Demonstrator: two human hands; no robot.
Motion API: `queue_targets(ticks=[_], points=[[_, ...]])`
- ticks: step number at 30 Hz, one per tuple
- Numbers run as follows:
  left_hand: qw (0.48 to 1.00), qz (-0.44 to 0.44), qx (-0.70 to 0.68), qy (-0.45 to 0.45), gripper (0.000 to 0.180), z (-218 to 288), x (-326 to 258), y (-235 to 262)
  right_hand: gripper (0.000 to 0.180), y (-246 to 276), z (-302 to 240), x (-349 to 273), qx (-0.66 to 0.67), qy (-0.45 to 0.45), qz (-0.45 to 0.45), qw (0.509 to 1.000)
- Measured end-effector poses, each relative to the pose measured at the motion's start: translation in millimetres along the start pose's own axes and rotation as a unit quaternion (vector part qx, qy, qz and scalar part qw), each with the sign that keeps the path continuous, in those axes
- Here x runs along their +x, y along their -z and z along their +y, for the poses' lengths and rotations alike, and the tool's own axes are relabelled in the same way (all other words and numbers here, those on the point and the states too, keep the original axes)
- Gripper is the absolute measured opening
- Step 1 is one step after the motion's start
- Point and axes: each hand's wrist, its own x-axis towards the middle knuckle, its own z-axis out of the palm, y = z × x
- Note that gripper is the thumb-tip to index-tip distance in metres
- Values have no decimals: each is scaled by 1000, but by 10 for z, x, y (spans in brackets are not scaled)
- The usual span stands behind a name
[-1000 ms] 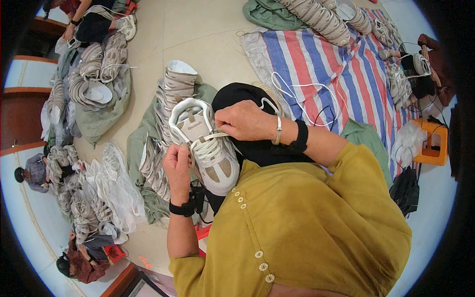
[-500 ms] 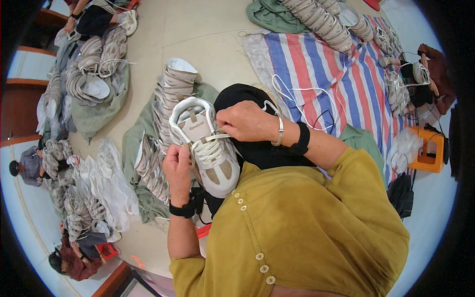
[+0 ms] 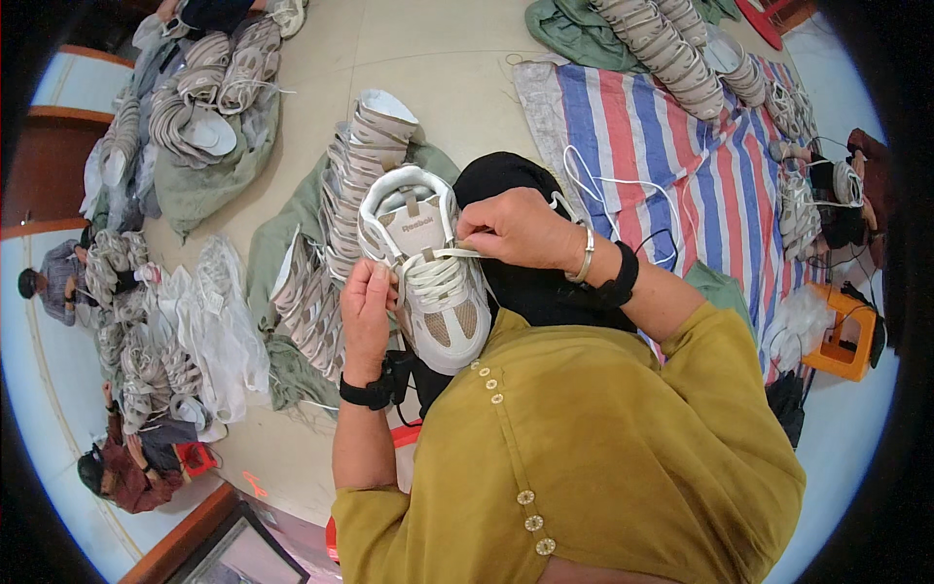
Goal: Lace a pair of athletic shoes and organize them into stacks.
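Note:
A beige and white sneaker point(image 3: 447, 328) rests on my lap with its toe toward me. Its cream shoelace point(image 3: 435, 284) crosses the front in several rows. My right hand point(image 3: 525, 232) is closed in a pinch on the lace at the shoe's right side, and a short stretch of lace runs from the top row to the fingers. At the left side of the collar my left hand point(image 3: 368, 310) is also pinched; what lies between those fingertips is too small to make out. Black cloth point(image 3: 525, 297) covers my lap beneath the shoe.
Nested shoe uppers point(image 3: 355, 185) stand in stacks on green cloth just left of my lap. A striped sheet point(image 3: 637, 136) with a loose white cord point(image 3: 623, 183) lies to the right, an orange stool point(image 3: 843, 336) beyond it. Several people sit among shoe piles point(image 3: 209, 131) along the sides.
The whole view has shifted a little. My right hand has moved slightly outward from the shoe, with more lace showing between it and the top row. My left hand stays by the collar.

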Motion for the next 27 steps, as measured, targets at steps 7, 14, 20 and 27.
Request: queue_targets(ticks=[7,14,20,27], points=[[999,32,22,-18,25,-51,-6,-37,5,74,8,67,50,-3,-65,997],[966,52,213,-134,22,65,31,-18,9,-28,-18,35,-78,53,0,995],[857,-41,459,-231,16,374,154,90,13,143,-295,206,-271,185,-1,945],[808,-115,437,-378,38,821,267,84,8,190,-203,423,-305,318,-136,888]])
